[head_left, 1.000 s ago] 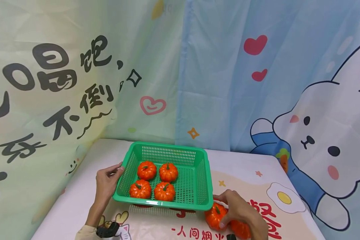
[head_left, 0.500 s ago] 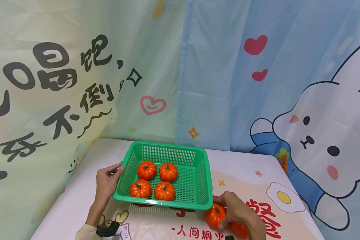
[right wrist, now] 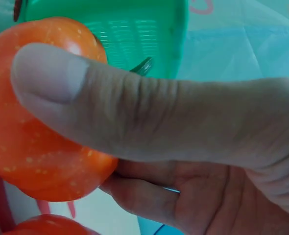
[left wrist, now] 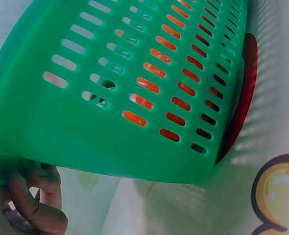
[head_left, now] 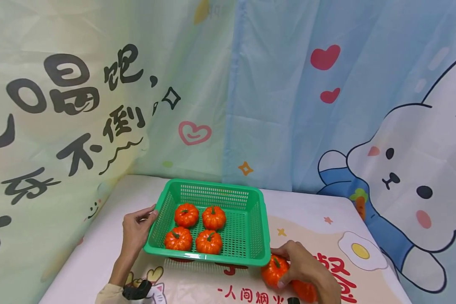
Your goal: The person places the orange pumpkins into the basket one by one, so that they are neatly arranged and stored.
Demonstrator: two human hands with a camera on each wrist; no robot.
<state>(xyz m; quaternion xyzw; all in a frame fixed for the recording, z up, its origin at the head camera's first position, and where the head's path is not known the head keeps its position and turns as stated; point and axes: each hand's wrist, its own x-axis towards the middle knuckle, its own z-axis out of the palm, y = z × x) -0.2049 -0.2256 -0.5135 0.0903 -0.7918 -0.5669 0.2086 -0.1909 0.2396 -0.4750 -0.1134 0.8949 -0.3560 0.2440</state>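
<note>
A green plastic basket (head_left: 238,232) with slotted walls stands on the table, its near side tipped toward me. Inside it, on the left, sit several small orange pumpkins (head_left: 209,242) with green stems. My left hand (head_left: 134,230) pinches the basket's left rim; in the left wrist view curled fingers (left wrist: 39,203) show under the rim corner. My right hand (head_left: 302,265) grips another pumpkin (head_left: 272,273) just outside the basket's near right corner. In the right wrist view the thumb lies across this pumpkin (right wrist: 56,161). One more pumpkin (head_left: 303,291) lies beneath the right hand, partly hidden.
The table is covered by a printed cloth (head_left: 197,283) with red lettering and a fried egg picture (head_left: 361,251). Behind the table hangs a pale curtain (head_left: 262,126) with hearts and a rabbit. A second printed sheet (head_left: 61,177) closes the left side.
</note>
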